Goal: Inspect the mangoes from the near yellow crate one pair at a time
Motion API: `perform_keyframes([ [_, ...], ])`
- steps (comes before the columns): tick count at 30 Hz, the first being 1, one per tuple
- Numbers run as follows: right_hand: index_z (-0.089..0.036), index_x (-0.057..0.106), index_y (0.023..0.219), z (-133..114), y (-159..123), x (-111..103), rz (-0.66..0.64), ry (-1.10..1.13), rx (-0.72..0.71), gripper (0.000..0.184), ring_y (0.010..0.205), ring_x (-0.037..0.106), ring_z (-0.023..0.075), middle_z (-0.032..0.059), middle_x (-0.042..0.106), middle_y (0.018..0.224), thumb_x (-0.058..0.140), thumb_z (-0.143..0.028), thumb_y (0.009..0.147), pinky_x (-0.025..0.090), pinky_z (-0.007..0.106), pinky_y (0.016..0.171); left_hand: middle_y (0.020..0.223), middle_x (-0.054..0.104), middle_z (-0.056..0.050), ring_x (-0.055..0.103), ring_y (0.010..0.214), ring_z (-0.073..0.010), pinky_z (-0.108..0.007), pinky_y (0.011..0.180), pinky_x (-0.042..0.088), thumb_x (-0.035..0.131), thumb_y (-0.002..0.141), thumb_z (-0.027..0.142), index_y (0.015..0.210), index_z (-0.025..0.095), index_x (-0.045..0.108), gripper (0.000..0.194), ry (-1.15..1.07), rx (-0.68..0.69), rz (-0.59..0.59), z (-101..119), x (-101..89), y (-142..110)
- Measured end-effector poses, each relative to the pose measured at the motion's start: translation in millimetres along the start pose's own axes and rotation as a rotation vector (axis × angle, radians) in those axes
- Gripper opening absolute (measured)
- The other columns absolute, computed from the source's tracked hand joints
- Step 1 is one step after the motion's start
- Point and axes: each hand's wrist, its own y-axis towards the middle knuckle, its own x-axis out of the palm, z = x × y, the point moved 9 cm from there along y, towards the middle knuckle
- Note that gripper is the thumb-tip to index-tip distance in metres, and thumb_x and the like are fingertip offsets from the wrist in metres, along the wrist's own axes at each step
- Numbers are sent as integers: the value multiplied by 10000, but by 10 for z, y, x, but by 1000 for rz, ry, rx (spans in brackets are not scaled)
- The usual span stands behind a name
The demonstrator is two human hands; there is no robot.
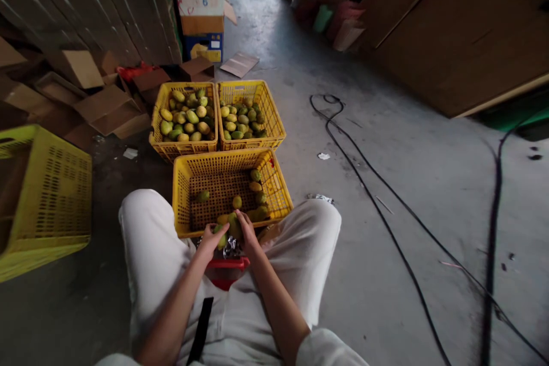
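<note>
I sit with my knees apart in white trousers, facing a yellow plastic crate [185,183] that holds a few green-yellow mangoes [256,175]. My left hand [211,238] and my right hand [247,231] are closed together round a mango [231,224] at the crate's near rim. Below my hands lies some crinkled silvery wrapping [232,249] over a red object [226,267].
Two more yellow crates [165,97] [270,104] full of mangoes stand behind the near one. An empty yellow crate [51,200] lies tipped at the left. Cardboard boxes [107,106] pile at the back left. Black cables [373,194] run over the concrete floor at the right.
</note>
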Motion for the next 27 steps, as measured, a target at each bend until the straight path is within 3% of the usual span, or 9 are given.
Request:
perform_keyframes([
  [3, -254, 767, 884, 1, 19, -51, 55, -50, -5, 498, 938, 741, 283, 39, 804, 886, 926, -592, 554, 582, 355, 832, 775, 757, -7, 745, 739, -210, -376, 839, 606, 1118, 508, 334, 897, 235, 640, 625, -42, -13, -10, 17, 49, -42],
  [8, -266, 775, 812, -18, 86, -130, 116, -139, -48, 259, 1019, 728, 300, 49, 826, 926, 726, -491, 693, 572, 363, 896, 759, 761, -21, 750, 723, -210, -360, 800, 616, 1105, 499, 257, 886, 232, 627, 615, -138, -63, 10, 58, 83, -85],
  [13, -261, 807, 804, 45, 113, -62, 38, -189, -29, 314, 1053, 726, 308, 58, 849, 1007, 597, -477, 714, 559, 362, 892, 725, 752, -22, 752, 706, -204, -308, 700, 587, 1003, 653, 383, 815, 212, 673, 405, -202, -77, 79, 105, 37, -81],
  [20, -273, 811, 811, 89, 96, -94, 38, -83, 17, 356, 975, 730, 299, 40, 842, 950, 637, -530, 637, 569, 370, 845, 766, 774, -42, 783, 761, -225, -316, 700, 608, 869, 864, 436, 877, 207, 692, 290, -152, -184, 50, 74, 96, -148],
  [23, -275, 808, 829, 97, 49, -86, 45, -24, 70, 385, 901, 736, 293, 36, 830, 886, 667, -581, 643, 579, 377, 785, 797, 771, -31, 766, 741, -207, -321, 725, 615, 972, 770, 278, 882, 212, 658, 339, -137, -185, 34, 98, 119, -190],
  [27, -259, 816, 881, -15, -38, 9, 3, 6, 10, 453, 943, 747, 283, 41, 834, 916, 808, -646, 646, 597, 354, 812, 795, 770, -11, 751, 719, -187, -298, 721, 608, 1021, 639, 150, 883, 214, 650, 448, -179, -152, 33, 182, 114, -227],
])
